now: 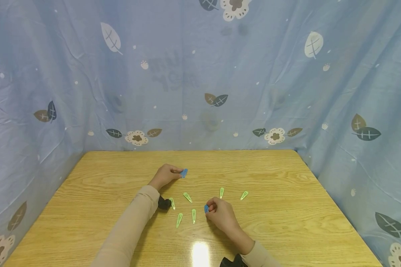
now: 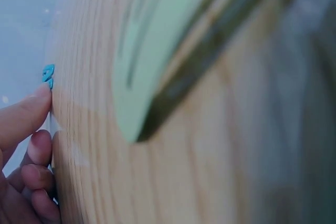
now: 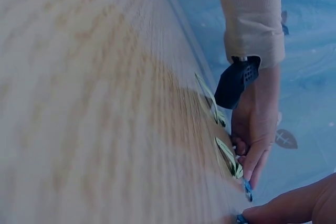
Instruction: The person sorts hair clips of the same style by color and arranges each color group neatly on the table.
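My left hand (image 1: 166, 175), reaching to the far part of the table, pinches a blue snap hair clip (image 1: 184, 173) between thumb and fingertips. In the left wrist view the same blue clip (image 2: 48, 74) pokes out past the tip of a finger. Nearer and to the right, my right hand (image 1: 222, 215) holds a second blue hair clip (image 1: 206, 209) at its fingertips, low over the wood. Only the end of that clip (image 3: 241, 219) shows in the right wrist view. Between and around the hands lie green hair clips, one (image 1: 194, 216) just left of the right hand.
Several green clips are spread over the wooden table (image 1: 280, 222), among them one at the right (image 1: 244, 195) and one (image 1: 172, 203) beside the black left wrist camera (image 1: 164, 203). A blue patterned curtain (image 1: 200, 74) encloses the table's back and sides.
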Demonstrator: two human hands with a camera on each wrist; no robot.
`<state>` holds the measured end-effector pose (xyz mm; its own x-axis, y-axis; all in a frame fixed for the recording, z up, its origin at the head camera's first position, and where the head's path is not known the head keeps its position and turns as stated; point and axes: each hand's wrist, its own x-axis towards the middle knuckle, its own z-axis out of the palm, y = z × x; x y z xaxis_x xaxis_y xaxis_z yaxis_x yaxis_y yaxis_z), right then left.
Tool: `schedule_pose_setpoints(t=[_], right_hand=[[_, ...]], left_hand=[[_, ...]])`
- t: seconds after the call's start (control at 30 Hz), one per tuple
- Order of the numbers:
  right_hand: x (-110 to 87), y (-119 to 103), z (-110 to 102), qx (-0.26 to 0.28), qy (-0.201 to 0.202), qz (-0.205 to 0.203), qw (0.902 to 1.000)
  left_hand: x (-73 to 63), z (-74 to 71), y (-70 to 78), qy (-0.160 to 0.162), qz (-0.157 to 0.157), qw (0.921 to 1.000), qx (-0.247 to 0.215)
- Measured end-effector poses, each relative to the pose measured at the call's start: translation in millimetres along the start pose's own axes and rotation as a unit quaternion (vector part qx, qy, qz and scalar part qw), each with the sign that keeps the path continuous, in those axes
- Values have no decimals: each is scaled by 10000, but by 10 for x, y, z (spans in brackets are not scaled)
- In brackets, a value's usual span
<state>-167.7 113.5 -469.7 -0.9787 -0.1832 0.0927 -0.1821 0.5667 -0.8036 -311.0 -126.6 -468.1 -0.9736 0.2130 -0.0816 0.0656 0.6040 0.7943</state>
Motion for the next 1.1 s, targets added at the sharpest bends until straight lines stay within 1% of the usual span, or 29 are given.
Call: schedule_pose_setpoints(t=[0.1,0.23,0.4,0.53,0.67,0.87,1.1], right_hand=[[15,19,-15,136,-97,-15,9999],[44,54,-34,603,-295,160,9976],[59,67,-57,1393,-499,480,9878],[67,64,-67,1725,-586,552,9817],[85,80,-66,1920,-534,567,9783],[101,92,-76,2518,-382,775,9639],[133,96,-63,2604,-358,759,9618]], left_hand=[[-2,-8,-3,8,-16,10000,37],[-9,-17,5,1,-64,10000,7],[-4,-20,0,12,-56,10000,10],[0,-17,-14,26,-83,10000,-15],[-5,-13,-17,30,-92,9999,-80],[-18,4,-21,18,-41,9999,-139],[-13,-8,-2,27,-37,10000,-76]])
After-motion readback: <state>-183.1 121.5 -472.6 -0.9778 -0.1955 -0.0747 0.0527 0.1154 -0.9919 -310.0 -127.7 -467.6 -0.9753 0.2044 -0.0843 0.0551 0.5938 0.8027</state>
